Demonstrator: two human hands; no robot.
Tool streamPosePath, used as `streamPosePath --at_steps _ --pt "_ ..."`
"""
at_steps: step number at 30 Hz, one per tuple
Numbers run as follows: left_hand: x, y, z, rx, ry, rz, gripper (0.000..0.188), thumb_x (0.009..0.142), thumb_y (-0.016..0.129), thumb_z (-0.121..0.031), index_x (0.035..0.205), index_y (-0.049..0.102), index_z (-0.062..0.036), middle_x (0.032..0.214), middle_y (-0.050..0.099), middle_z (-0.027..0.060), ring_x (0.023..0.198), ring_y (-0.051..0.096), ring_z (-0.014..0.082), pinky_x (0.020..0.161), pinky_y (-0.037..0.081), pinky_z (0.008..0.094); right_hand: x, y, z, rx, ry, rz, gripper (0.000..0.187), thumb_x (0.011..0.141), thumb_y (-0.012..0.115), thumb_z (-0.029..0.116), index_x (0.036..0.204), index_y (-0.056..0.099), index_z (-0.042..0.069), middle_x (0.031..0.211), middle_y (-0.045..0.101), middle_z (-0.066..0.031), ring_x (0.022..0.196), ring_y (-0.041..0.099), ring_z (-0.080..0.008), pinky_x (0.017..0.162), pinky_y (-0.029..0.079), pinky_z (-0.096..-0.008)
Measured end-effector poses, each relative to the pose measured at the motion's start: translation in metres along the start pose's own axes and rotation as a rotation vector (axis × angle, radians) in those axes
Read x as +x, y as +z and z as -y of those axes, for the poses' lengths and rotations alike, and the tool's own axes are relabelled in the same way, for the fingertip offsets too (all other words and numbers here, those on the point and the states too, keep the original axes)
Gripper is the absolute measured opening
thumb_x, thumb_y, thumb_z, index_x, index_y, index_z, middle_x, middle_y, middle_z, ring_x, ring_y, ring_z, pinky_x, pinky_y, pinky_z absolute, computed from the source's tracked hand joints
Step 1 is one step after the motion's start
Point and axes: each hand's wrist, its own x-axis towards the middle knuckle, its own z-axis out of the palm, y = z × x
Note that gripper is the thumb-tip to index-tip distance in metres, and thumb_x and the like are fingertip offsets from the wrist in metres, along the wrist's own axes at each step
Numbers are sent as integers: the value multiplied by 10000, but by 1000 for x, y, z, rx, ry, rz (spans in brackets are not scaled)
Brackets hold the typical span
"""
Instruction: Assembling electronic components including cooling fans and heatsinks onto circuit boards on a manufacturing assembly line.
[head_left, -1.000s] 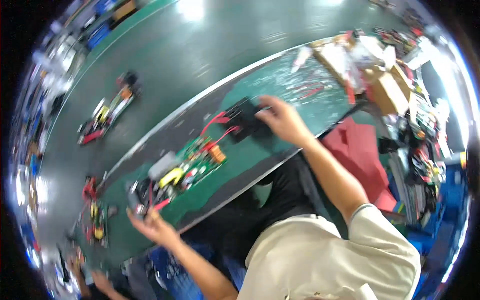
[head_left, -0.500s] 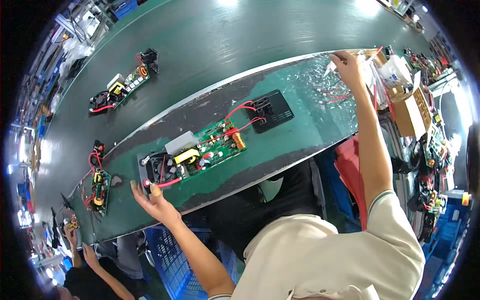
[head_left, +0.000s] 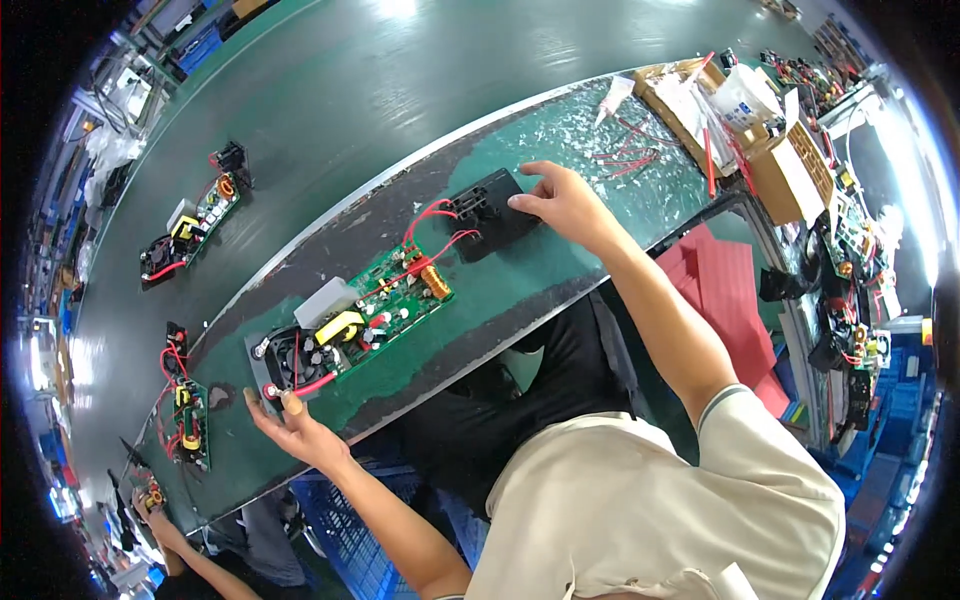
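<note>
In front of me lies a green circuit board (head_left: pixel 400 290) with a yellow transformer, a grey block and a copper coil. A black fan (head_left: pixel 297 358) in an end plate adjoins its left end. Beside that plate's near-left corner is my left hand (head_left: pixel 305 435), fingers apart, its thumb close to a red wire terminal. Red wires run from the board's right end to a black vented panel (head_left: pixel 500 225) bearing black sockets. My right hand (head_left: pixel 575 205) reaches the panel's right side, thumb and forefinger spread at its edge. A white tube (head_left: pixel 613 97) lies farther right on the bench.
Loose red wires (head_left: pixel 630 158) lie beside a cardboard tray (head_left: pixel 680 115) and a white tub (head_left: pixel 745 97). More board assemblies stand at the left, one (head_left: pixel 190 225) on the green surface beyond the ledge. A co-worker's hand (head_left: pixel 150 510) holds a part at lower left.
My right hand has moved left and nearer, from the white tube to the black panel. The tube now lies free of the hand. My left hand stays by the fan's corner.
</note>
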Motion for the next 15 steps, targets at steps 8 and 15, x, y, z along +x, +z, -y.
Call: streamPosePath --at_steps 8,15 --pt "-4 -3 0 -5 -30 -1 673 936 661 -283 1467 329 -37 1413 440 163 1237 487 254 993 418 410 -15 -18 46 189 -145 -88 400 846 619 125 1230 613 17 722 558 -7 665 491 -90 602 426 -270" --pt "-47 10 -40 164 117 -297 578 930 658 -262 1409 426 -36 1330 515 149 1186 530 244 963 458 396 -1 -31 75 -74 -246 5 249 868 585 141 1049 710 23 727 596 -33 640 528 -94 588 449 -259"
